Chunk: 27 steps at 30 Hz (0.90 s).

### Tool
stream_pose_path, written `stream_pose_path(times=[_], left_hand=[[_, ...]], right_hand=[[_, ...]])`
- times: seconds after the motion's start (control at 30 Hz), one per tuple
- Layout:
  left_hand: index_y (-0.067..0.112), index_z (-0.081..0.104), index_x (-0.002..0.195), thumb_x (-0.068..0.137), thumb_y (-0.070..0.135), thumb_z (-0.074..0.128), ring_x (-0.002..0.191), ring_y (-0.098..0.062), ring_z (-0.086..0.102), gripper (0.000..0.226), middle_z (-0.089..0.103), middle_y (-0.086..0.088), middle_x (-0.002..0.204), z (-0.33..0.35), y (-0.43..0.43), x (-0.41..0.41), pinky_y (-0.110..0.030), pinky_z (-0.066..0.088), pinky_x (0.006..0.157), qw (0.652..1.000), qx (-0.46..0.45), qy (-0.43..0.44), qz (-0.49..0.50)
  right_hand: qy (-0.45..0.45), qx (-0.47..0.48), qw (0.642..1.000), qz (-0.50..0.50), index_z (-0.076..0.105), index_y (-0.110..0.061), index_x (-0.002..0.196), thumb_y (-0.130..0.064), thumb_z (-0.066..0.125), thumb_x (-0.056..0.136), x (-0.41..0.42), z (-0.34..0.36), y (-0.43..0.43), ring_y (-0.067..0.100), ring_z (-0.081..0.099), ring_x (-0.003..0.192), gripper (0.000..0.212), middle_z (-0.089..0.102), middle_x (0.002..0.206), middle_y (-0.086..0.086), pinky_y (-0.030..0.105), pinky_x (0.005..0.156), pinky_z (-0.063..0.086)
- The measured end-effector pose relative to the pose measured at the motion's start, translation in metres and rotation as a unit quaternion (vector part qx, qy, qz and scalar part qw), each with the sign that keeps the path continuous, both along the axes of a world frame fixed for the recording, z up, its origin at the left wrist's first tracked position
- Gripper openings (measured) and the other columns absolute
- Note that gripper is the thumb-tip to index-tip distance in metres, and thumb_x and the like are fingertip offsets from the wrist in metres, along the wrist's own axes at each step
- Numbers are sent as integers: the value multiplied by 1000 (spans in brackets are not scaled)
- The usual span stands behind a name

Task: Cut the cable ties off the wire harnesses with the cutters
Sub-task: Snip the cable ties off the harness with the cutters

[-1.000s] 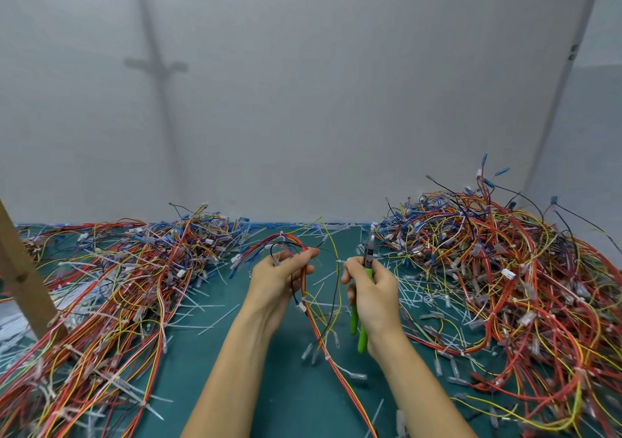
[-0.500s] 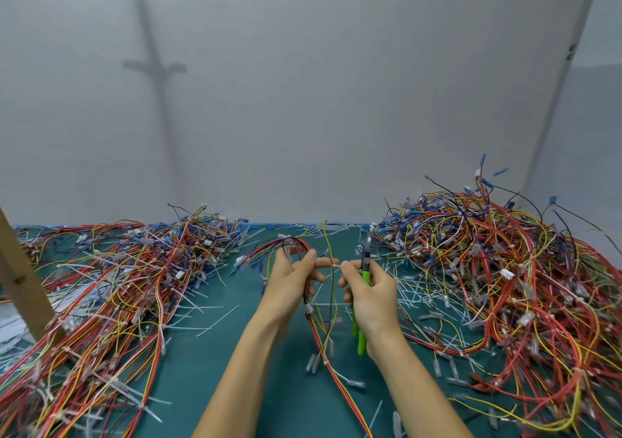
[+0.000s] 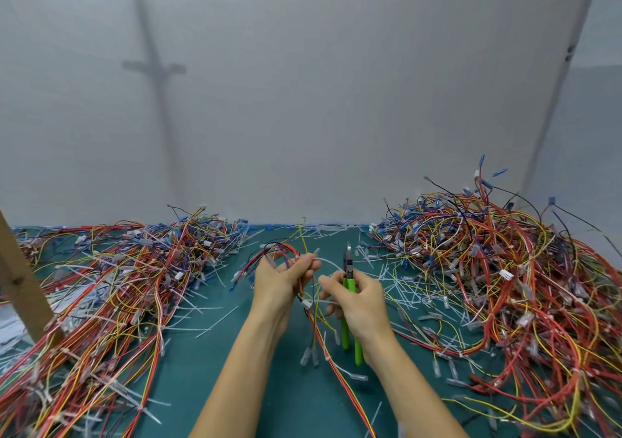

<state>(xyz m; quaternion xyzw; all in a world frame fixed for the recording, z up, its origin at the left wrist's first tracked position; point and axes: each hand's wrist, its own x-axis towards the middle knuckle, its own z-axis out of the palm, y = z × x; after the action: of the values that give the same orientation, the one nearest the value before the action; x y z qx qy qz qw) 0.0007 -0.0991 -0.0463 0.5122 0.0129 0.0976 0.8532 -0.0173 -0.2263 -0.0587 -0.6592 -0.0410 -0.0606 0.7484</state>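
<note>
— Where's the harness?
— Mid-counter, left grip curled round it.
— And the cutters?
— Right grip clasps them, tips up, just beside a white tie.

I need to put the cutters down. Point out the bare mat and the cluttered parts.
Barest: the green mat between the left wire pile and the left forearm, and the strip between both forearms, crossed by one hanging harness. Crowded: cut ties litter the mat from the right hand to the right wire pile.
</note>
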Motion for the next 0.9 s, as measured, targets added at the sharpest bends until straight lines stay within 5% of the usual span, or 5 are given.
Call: stream_pose_path(times=[0.13, 0.37, 0.43, 0.6, 0.9], left_hand=[[-10, 59, 96, 89, -10, 58, 73, -21, 73, 7, 70, -17, 80, 2, 5, 2, -21, 59, 63, 992, -124, -2, 13], [-8, 54, 100, 92, -13, 50, 78, -26, 73, 10, 64, -19, 89, 7, 3, 2, -25, 60, 65, 975, -222, -4, 21], [-8, 55, 101, 93, -10, 52, 81, -26, 72, 9, 64, -19, 90, 7, 4, 2, -24, 60, 65, 981, -192, -6, 20], [-5, 55, 109, 91, 2, 62, 80, -17, 75, 21, 70, -17, 95, 2, 7, 0, -17, 50, 47, 998, -50, 20, 34], [4, 59, 90, 86, 4, 66, 85, -19, 75, 8, 76, -5, 84, 3, 14, -1, -13, 27, 31, 999, -34, 24, 25]], right_hand=[[-11, -40, 998, 48, 61, -9, 72, -14, 79, 79, -5, 2, 2, 12, 56, 50, 20, 64, 61, 2, 19, 49, 44], [-5, -35, 997, 70, 66, -8, 76, -2, 75, 79, -10, 5, 6, 6, 57, 52, 11, 68, 65, 9, 15, 51, 45], [3, -26, 999, 46, 65, -8, 77, -2, 71, 81, -9, 6, 6, 9, 57, 54, 10, 69, 72, 17, 20, 54, 48], [15, -16, 1000, 4, 60, -13, 80, -9, 65, 86, -6, 3, 6, 9, 54, 58, 9, 69, 69, -1, 21, 56, 48], [32, 54, 998, 19, 59, -9, 81, -3, 65, 88, -4, 3, 3, 9, 55, 52, 11, 63, 59, 0, 20, 45, 41]])
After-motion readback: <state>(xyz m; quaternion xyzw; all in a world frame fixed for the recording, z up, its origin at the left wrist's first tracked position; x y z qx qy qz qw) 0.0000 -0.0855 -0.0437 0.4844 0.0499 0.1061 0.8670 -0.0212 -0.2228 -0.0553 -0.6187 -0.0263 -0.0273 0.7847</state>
